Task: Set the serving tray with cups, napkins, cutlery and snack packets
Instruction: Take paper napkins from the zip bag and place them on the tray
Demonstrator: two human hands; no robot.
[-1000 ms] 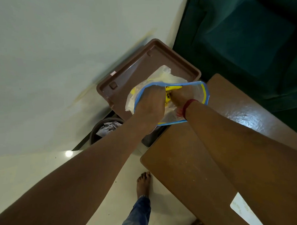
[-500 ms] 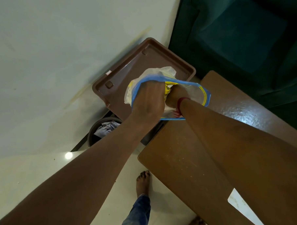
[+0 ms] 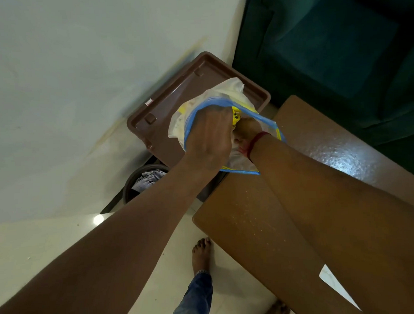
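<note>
Item: serving tray (image 3: 175, 106), brown plastic, centre of the frame, its lower end resting at the corner of a wooden table (image 3: 247, 226); the visible part of its floor is bare. Item: clear plastic bag (image 3: 224, 89) with a blue zip rim, held above the tray's near half. Left hand (image 3: 208, 135): closed over the bag's rim, pulling the mouth wide. Right hand (image 3: 245, 129): sunk to the wrist inside the bag, next to a yellow packet (image 3: 236, 114); whether its fingers have closed on anything cannot be told. Step in hand, by judgement: fetching snack packets out of the bag, early in the setting. Next move calls for drawing the packet clear of the rim and laying it flat on the bare tray floor.
</note>
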